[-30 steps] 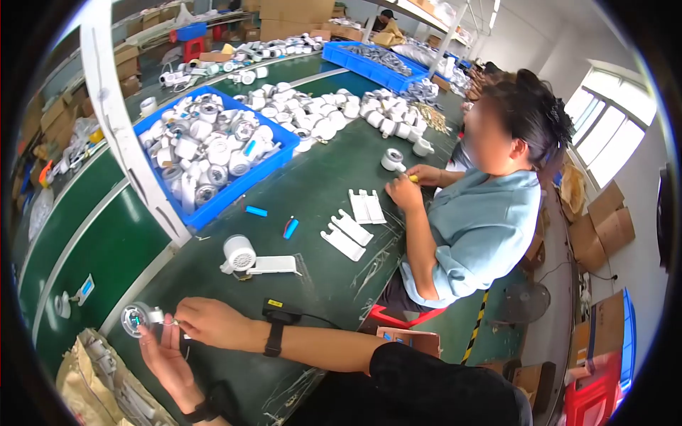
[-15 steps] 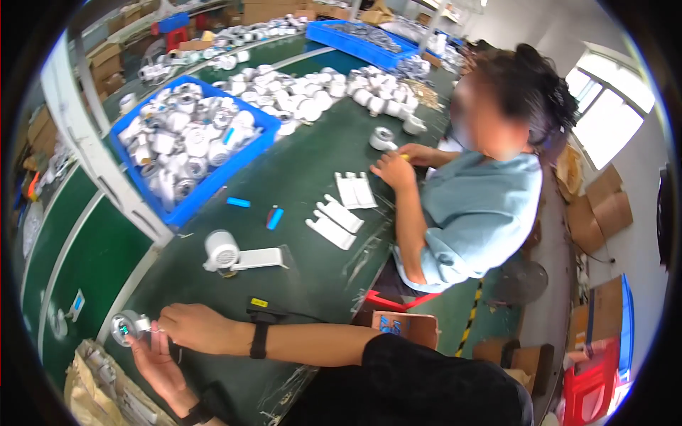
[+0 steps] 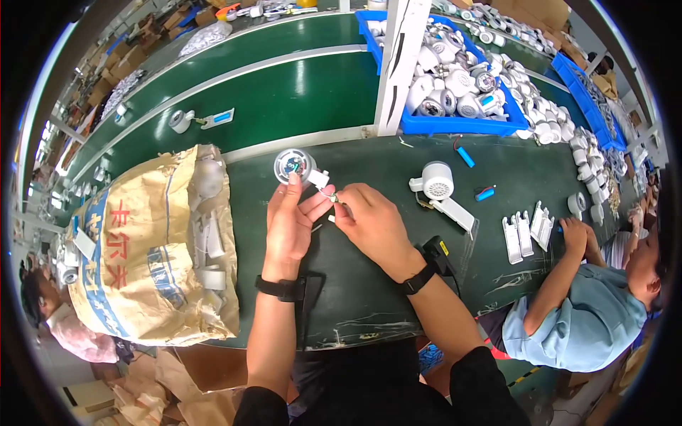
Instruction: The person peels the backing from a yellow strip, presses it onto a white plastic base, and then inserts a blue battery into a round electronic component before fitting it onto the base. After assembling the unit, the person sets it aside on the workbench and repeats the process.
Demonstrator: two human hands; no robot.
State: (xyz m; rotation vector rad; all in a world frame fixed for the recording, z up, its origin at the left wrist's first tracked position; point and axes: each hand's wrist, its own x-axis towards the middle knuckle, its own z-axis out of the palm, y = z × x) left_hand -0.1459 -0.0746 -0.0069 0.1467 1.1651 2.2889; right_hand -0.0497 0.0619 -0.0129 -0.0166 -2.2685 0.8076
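My left hand (image 3: 288,231) supports a white round device head (image 3: 304,154) from below, its thumb against the open face. A round circuit board shows inside that face, and a short white stem sticks out toward the right. With thumb and fingertips pinched together, my right hand (image 3: 376,224) grips a small wired part (image 3: 334,198) beside the stem; the fingers partly hide it. To the right on the bench lies another white device (image 3: 437,181) with a vented head and an open handle. Two blue cylindrical cells (image 3: 465,156) lie beyond it.
A torn paper sack (image 3: 153,248) of white parts stands at left. A blue crate (image 3: 462,126) heaped with white devices sits behind a white post (image 3: 399,71). At right, a co-worker in a blue shirt (image 3: 582,316) sits near white handle shells (image 3: 522,234). A conveyor (image 3: 298,96) runs behind.
The view has swung left, bringing my hands and the sack toward the middle and the co-worker to the right edge. Both hands stay at the white device.
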